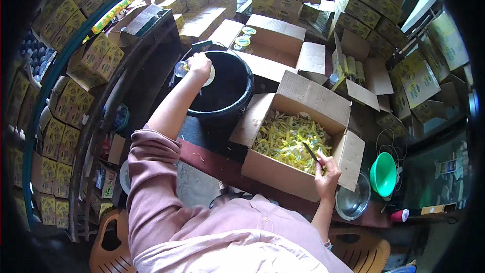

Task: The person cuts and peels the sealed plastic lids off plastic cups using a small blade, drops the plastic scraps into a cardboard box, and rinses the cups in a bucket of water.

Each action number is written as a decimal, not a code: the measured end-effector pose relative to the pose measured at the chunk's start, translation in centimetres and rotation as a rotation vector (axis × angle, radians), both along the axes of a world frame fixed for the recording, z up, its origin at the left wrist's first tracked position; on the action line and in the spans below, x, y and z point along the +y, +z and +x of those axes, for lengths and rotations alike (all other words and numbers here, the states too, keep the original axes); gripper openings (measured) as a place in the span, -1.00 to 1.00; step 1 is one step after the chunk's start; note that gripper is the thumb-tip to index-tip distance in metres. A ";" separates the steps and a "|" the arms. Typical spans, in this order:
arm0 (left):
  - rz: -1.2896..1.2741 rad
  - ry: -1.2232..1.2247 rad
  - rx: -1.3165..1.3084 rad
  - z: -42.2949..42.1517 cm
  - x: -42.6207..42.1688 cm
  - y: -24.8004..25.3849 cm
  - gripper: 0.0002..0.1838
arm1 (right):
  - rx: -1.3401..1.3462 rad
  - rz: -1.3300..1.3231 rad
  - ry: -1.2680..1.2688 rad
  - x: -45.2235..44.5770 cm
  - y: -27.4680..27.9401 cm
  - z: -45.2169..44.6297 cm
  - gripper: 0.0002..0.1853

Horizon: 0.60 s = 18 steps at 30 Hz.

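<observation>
My left hand (200, 66) is closed over the left side of a black bucket (248, 91), with a small clear container (182, 69) at its fingers. Beside that hand, partly hidden by it, is a pale round piece (210, 76). My right hand (328, 173) grips a thin dark tool (310, 151), which looks like a knife, at the right edge of an open cardboard box (283, 176). Yellow and whitish strips (288, 136) fill the box, and the tool lies over them.
Behind the bucket is an open carton (283, 45) with round-lidded cups (246, 35). Right of the strips are a clear bowl (353, 199) and a green bowl (384, 174). Another open carton (379, 78) holds cylinders. Stacked printed boxes (60, 136) line the left shelf.
</observation>
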<state>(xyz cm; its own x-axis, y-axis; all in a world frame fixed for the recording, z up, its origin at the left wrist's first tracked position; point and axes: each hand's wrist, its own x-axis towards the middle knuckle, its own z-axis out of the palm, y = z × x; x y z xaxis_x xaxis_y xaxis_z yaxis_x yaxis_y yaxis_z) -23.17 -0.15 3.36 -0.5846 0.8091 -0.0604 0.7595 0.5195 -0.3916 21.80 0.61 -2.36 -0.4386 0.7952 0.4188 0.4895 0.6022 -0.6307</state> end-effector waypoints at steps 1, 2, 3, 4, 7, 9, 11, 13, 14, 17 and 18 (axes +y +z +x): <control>-0.011 0.010 -0.047 0.3 -0.1 -0.3 -0.43 | -0.007 0.002 -0.001 0.2 -0.1 0.4 -0.67; -0.018 0.007 -0.066 0.6 0.0 -0.5 -0.42 | -0.016 0.001 -0.001 0.3 -0.2 0.9 -0.67; 0.005 0.053 -0.132 0.8 0.0 -0.6 -0.42 | -0.013 -0.005 0.000 0.4 -0.3 1.2 -0.67; 0.027 0.099 -0.199 1.0 0.1 -0.9 -0.42 | -0.010 -0.011 0.002 0.5 -0.3 1.6 -0.67; 0.160 0.096 -0.197 1.3 -0.5 -2.2 -0.48 | 0.010 -0.007 0.013 1.0 -0.4 2.9 -0.66; 0.206 0.144 -0.294 1.3 -0.9 -3.0 -0.47 | 0.018 0.017 0.006 1.3 -0.1 3.6 -0.69; 0.191 0.207 -0.392 1.2 -0.9 -3.3 -0.46 | 0.029 -0.003 0.008 1.6 0.2 4.5 -0.69; 0.152 0.410 -0.583 2.0 -1.0 -2.3 -0.47 | 0.023 -0.003 -0.005 2.1 -0.2 5.8 -0.69; 0.164 0.524 -0.704 2.7 -1.3 -1.4 -0.47 | 0.024 0.002 -0.002 2.3 -0.2 6.5 -0.69; -0.045 0.544 -0.704 2.3 -1.1 -1.7 -0.48 | 0.013 0.024 -0.009 2.8 0.5 8.4 -0.68; -0.040 0.564 -0.731 2.8 -1.4 -1.6 -0.45 | 0.011 0.023 -0.011 3.0 0.5 9.1 -0.68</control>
<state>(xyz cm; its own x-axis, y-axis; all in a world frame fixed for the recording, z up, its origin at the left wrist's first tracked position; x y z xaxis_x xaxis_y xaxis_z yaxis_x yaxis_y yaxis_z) -20.40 -1.52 1.79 -0.6972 0.4059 -0.5909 0.4638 0.8839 0.0600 30.91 3.61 -1.86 -0.4255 0.7899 0.4416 0.4889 0.6113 -0.6224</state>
